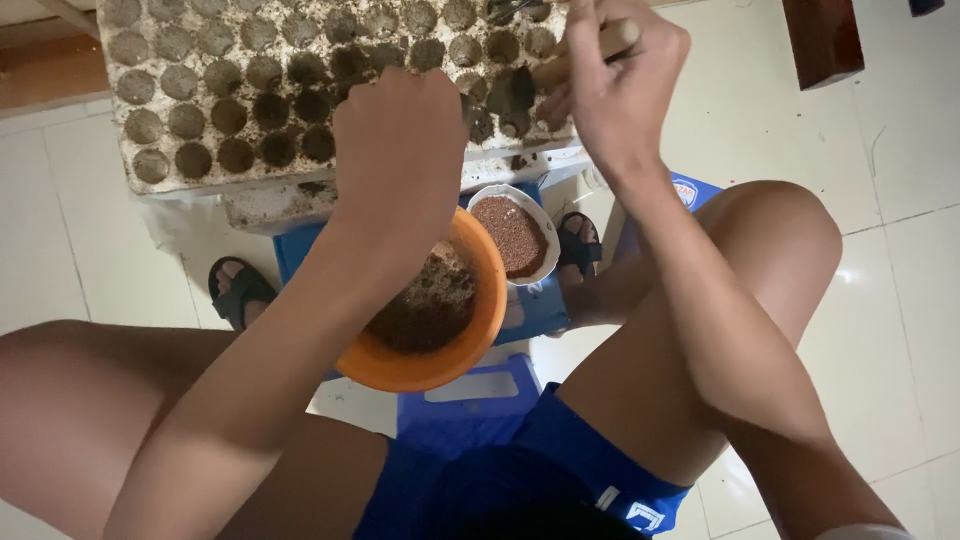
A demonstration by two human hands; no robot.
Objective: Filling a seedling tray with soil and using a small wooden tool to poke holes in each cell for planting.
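Observation:
A white seedling tray (pixel 160 180) with several round cells of dark soil stands in front of me. My left hand (pixel 400 140) is closed in a fist over the tray's near edge; what it holds is hidden. My right hand (pixel 615 75) grips a pale wooden stick (pixel 590 52) that lies across the tray's right cells. Below my left forearm sits an orange bowl (pixel 480 340) of dark soil. Beside it a small white bowl (pixel 545 262) holds reddish-brown grains.
The bowls rest on a blue plastic stool (pixel 470 410) between my bare knees. My feet in dark sandals (pixel 235 295) stand on the white tiled floor (pixel 900 300). A dark wooden leg (pixel 822 40) stands at the upper right.

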